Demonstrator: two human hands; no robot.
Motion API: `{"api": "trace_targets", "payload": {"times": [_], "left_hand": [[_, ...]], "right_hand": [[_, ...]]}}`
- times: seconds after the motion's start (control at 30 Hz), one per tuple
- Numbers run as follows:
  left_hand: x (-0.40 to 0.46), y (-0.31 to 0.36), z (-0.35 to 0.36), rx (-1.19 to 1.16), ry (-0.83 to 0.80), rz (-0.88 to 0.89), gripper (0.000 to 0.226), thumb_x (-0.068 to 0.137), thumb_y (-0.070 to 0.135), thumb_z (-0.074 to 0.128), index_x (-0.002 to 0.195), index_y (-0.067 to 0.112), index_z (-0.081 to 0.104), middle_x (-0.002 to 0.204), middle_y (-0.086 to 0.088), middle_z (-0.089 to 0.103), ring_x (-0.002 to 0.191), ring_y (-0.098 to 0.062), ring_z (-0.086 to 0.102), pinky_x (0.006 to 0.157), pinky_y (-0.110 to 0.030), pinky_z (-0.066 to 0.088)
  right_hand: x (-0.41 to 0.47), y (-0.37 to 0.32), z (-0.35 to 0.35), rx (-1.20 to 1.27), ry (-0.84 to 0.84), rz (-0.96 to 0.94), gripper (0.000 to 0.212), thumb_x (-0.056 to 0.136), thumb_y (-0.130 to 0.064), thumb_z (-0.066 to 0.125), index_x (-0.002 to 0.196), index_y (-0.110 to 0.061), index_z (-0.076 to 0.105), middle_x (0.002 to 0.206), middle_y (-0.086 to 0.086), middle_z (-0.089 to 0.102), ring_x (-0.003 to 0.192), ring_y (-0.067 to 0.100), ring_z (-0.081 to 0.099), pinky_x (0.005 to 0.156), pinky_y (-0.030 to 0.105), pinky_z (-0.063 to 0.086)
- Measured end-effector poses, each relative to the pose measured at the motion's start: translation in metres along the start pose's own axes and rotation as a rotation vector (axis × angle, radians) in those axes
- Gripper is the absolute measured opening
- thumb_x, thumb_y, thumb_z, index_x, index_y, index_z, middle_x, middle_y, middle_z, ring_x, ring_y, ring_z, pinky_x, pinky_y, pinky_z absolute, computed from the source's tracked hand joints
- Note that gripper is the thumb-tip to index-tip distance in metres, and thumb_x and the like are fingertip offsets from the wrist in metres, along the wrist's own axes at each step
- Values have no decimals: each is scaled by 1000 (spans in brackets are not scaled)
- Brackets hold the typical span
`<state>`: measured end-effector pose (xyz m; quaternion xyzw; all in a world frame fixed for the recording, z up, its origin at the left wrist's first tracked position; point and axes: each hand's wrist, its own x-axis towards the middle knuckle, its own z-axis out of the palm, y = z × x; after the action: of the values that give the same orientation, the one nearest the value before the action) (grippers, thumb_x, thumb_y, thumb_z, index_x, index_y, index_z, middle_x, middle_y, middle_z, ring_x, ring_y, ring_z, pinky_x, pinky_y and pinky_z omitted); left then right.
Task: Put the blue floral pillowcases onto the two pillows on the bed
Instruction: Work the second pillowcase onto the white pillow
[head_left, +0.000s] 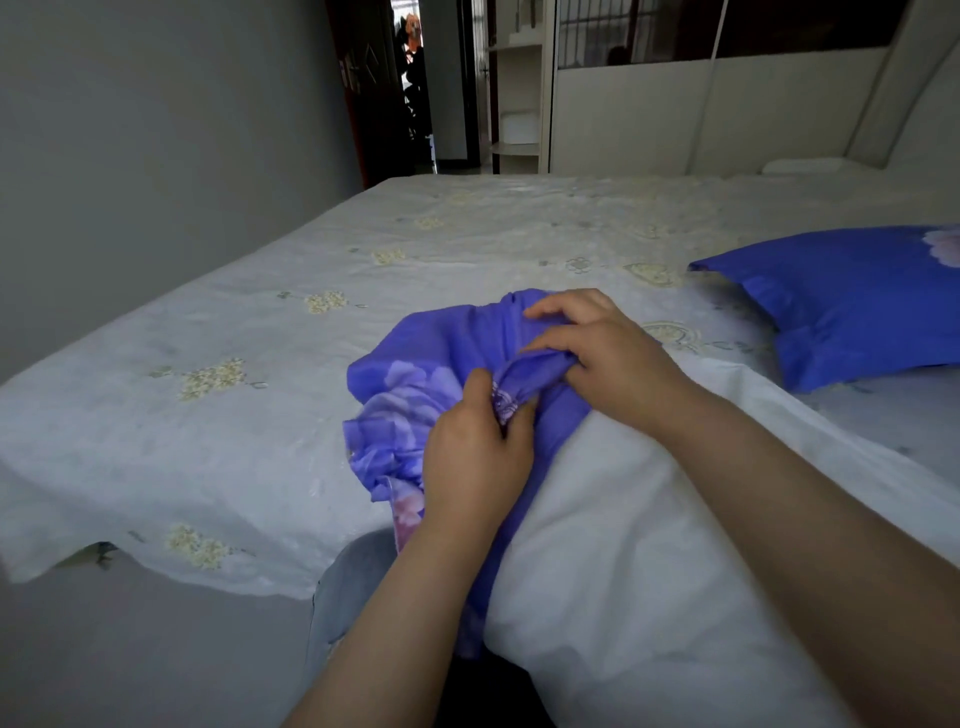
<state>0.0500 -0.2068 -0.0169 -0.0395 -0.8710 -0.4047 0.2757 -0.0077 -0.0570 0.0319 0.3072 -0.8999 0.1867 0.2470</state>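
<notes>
**Fingers bunch the case at the pillow's far end**

Fingers of the left hand pinch a gathered fold of the case; the right hand curls round the same bunched cloth. It sits crumpled over the far end of the white pillow, near the bed's front edge. One dressed pillow lies by the right edge. Best now, I'd say: find the opening's hem, spread it wide, then draw both sides down evenly.

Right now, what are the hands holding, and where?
Both hold the blue floral pillowcase by its bunched edge at the white pillow's end: left hand pinches it, right hand grips the gathered fold.
</notes>
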Motion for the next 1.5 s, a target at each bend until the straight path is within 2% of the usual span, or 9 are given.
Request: {"api": "trace_targets", "payload": {"times": [0.07, 0.13, 0.2, 0.37, 0.63, 0.8, 1.03, 1.33, 1.5], "left_hand": [[4, -10, 1, 59, 31, 0, 26, 86, 36, 61, 102, 20, 49, 87, 2, 64, 80, -25, 59, 62, -37, 44], [9, -21, 4, 74, 66, -7, 43, 82, 26, 65, 123, 21, 49, 110, 0, 59, 94, -23, 57, 66, -33, 41], [14, -30, 8, 111, 110, 60, 54, 78, 16, 66, 129, 16, 48, 117, -6, 50, 100, -25, 50, 70, -34, 41], [11, -33, 14, 241, 280, 330, 29, 77, 11, 47, 97, 10, 68, 91, -10, 62, 86, -21, 43, 78, -29, 34], [-6, -1, 9, -252, 151, 37, 7, 70, 10, 41, 70, 13, 47, 57, 3, 47, 57, -19, 39, 55, -40, 37], [7, -9, 10, -337, 100, -142, 14, 75, 25, 44, 62, 30, 39, 53, 12, 45, 54, -10, 36, 57, -32, 34], [15, 8, 18, 452, -167, 40, 49, 88, 48, 48, 128, 20, 40, 95, -7, 67, 91, -31, 62, 70, -33, 41], [18, -11, 21, 237, 22, 220, 18, 73, 25, 49, 77, 12, 61, 73, -6, 59, 67, -29, 57, 53, -26, 30], [46, 4, 29, 380, 78, 309, 46, 70, 16, 62, 116, 11, 58, 114, -9, 55, 98, -30, 55, 66, -35, 46]], "right_hand": [[-5, -2, 0, -151, 73, -143, 40, 66, -11, 39, 90, -11, 71, 93, 4, 68, 95, 23, 60, 93, 36, 44], [-10, -17, -4, -191, 54, -153, 30, 66, -17, 37, 79, -11, 64, 70, 3, 63, 70, 27, 61, 63, 33, 46], [-13, -37, -12, -249, -12, -73, 12, 72, -21, 41, 75, -15, 50, 62, 2, 56, 59, 29, 54, 51, 26, 29], [-2, -32, -27, -106, -397, 172, 16, 84, -24, 53, 99, -25, 55, 88, -9, 52, 86, 17, 50, 73, 33, 44], [-9, 10, -6, -107, 73, 11, 39, 72, -20, 50, 107, -28, 67, 106, -2, 54, 106, 19, 46, 99, 30, 28], [-11, 27, -17, 108, -367, 264, 86, 72, -31, 77, 142, -44, 29, 155, -12, 8, 141, 18, 11, 115, 35, 19], [2, 17, 5, -172, 246, 186, 54, 70, -30, 42, 120, -23, 60, 118, -2, 59, 100, 26, 61, 70, 35, 53], [13, 56, 20, 184, 15, 892, 37, 90, -35, 46, 125, -21, 49, 121, 8, 61, 107, 29, 58, 80, 30, 39], [12, 48, 25, 450, 55, 933, 38, 88, -35, 56, 119, -17, 43, 103, 4, 56, 91, 22, 53, 75, 27, 37]]}}
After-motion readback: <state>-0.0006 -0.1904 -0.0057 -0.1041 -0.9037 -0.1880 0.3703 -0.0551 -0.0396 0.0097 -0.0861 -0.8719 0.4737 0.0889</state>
